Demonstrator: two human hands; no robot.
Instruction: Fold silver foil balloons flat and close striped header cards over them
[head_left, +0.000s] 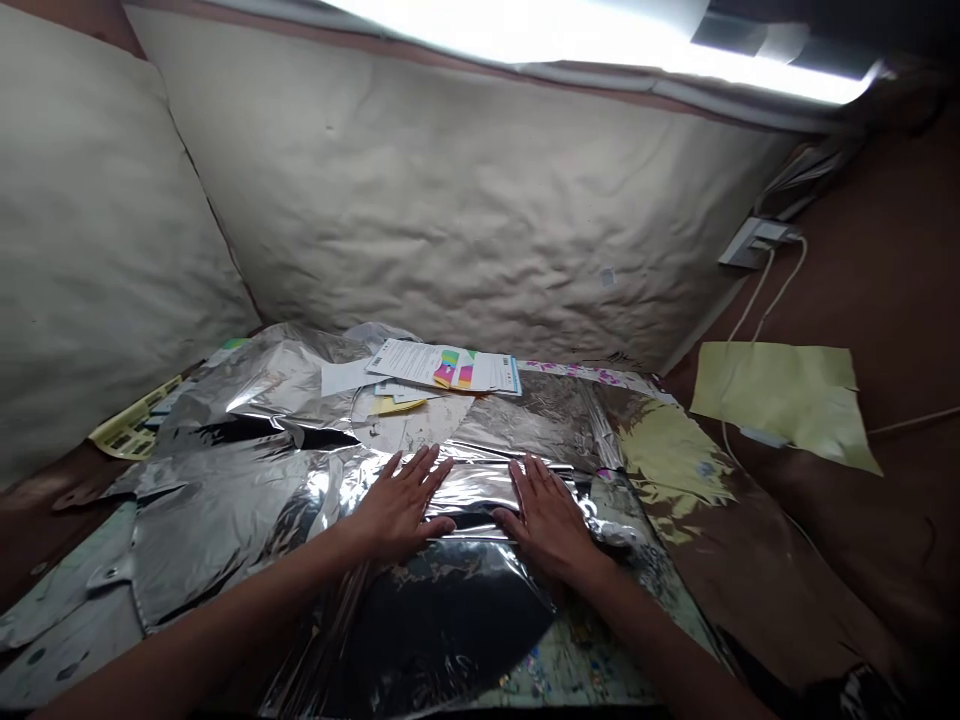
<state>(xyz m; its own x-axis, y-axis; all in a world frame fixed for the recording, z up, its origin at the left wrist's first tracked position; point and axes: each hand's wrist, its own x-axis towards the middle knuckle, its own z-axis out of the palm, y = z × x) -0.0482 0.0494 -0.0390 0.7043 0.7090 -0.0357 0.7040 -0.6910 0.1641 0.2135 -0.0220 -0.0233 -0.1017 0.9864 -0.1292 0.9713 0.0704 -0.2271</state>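
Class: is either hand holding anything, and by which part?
Nothing is gripped: the left hand and right hand lie flat, palms down, on the middle of the silver foil sheet.

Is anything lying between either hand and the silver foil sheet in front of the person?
Nothing visible does. The left hand and the right hand both lie flat, fingers spread, directly on the silver foil sheet. The printed leaflets sit farther back, apart from both hands.

Head-worn view, down over worktable (697, 600)
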